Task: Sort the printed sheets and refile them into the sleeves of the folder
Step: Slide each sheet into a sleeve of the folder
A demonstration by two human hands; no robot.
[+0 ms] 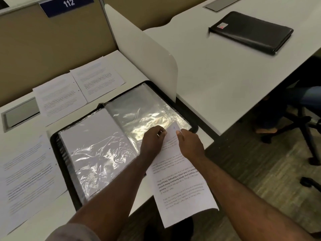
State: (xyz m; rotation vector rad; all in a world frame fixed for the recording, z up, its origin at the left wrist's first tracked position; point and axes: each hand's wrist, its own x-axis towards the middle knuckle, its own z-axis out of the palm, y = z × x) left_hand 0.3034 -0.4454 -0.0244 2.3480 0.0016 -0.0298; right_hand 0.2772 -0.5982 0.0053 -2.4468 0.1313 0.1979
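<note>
Display folder point(69, 164), one, open flat on desk point(52, 211); three loose printed sheets point(26, 180) beside it. Fourth sheet point(182, 188) at mouth of right sleeve point(144, 110), top corners pinched by left hand point(152, 138) and right hand point(191, 145), forearms outstretched.

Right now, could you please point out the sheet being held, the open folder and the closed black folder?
held sheet point(182, 186), head view, printed middle.
open folder point(97, 146), head view, left-hand sleeve.
closed black folder point(251, 32), head view, cover's middle.
</note>
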